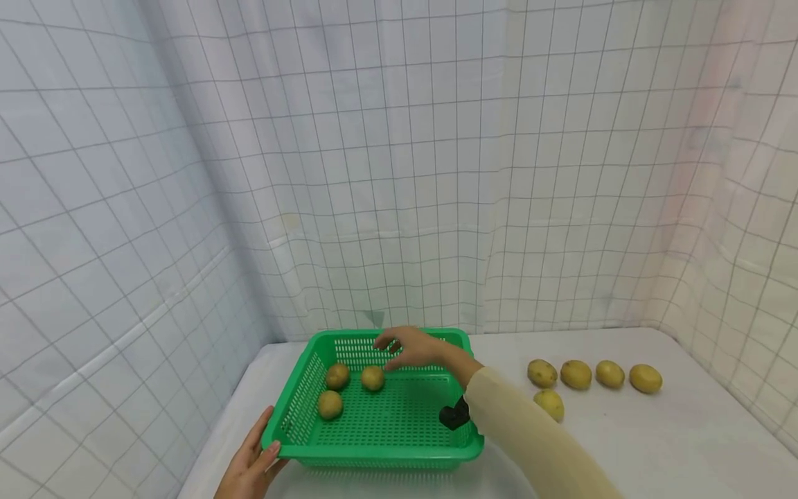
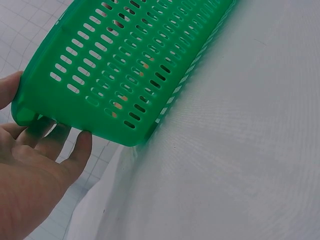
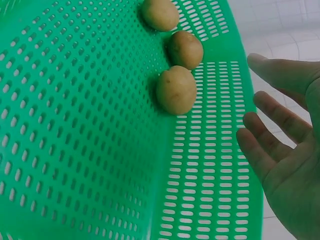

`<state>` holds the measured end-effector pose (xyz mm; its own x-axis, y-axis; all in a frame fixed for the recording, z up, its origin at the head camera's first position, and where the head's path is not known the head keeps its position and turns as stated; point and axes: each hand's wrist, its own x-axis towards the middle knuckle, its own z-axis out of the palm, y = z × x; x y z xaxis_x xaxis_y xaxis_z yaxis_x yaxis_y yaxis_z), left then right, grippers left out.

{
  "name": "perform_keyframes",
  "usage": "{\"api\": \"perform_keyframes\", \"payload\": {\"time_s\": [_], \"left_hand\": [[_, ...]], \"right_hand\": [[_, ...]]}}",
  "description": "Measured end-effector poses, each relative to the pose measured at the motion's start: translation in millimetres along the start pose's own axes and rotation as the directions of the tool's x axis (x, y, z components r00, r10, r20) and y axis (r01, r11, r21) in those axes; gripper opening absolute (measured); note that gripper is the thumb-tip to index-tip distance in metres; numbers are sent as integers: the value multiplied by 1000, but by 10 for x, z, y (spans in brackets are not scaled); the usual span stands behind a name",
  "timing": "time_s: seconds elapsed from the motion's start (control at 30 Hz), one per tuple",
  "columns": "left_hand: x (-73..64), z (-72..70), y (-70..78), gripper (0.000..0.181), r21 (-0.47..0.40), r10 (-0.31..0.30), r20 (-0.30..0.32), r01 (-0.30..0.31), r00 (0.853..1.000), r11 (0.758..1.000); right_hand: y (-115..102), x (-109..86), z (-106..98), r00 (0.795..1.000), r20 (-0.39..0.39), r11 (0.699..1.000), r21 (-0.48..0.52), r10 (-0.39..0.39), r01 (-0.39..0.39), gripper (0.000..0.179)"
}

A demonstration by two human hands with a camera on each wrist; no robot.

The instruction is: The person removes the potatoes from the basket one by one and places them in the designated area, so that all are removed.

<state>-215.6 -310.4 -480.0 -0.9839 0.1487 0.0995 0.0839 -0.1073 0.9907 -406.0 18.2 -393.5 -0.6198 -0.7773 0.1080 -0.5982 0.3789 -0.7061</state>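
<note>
A green plastic basket [image 1: 399, 452] with slotted walls stands on the table, and three potatoes [image 1: 373, 378] lie inside toward its left and back. My left hand [image 1: 249, 463] grips the basket's near left corner, the thumb over the rim and the fingers beneath it, as the left wrist view also shows. Above the back part of the basket hovers my right hand [image 1: 413, 348], its fingers loosely spread and holding nothing. In the right wrist view that hand [image 3: 285, 145] is apart from the potatoes [image 3: 177, 90], which sit by the slotted wall.
Right of the basket, several potatoes [image 1: 576, 374] lie in a row on the white-covered table [image 1: 654, 436]. One more potato [image 1: 549, 404] lies nearer, partly behind my right sleeve [image 1: 530, 430]. Gridded white curtains [image 1: 399, 173] hang behind and at both sides.
</note>
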Motion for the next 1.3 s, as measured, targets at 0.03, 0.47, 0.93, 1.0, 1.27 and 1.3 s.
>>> {"api": "perform_keyframes", "payload": {"time_s": [0.03,0.47,0.93,1.0,1.27,1.3], "left_hand": [[-3,-2,-2,83,1,-2,-1,2,1000,1000],[4,-36,6,80,0,53,22,-53,998,999],[26,3,-47,82,-14,10,10,-10,1000,1000],[26,5,-42,83,-22,0,12,0,1000,1000],[35,-60,-104,84,-55,23,44,-21,999,998],[36,-72,-115,82,-61,37,49,-34,998,998]], "right_hand": [[14,20,26,1000,5,1000,4,-1,1,50],[169,277,280,1000,3,999,35,23,-23,51],[236,369,527,989,128,936,-350,77,-28,62],[272,390,560,989,132,922,-386,61,-5,59],[256,378,586,989,134,914,-405,60,-1,46],[248,374,586,989,133,918,-397,67,-9,46]]}}
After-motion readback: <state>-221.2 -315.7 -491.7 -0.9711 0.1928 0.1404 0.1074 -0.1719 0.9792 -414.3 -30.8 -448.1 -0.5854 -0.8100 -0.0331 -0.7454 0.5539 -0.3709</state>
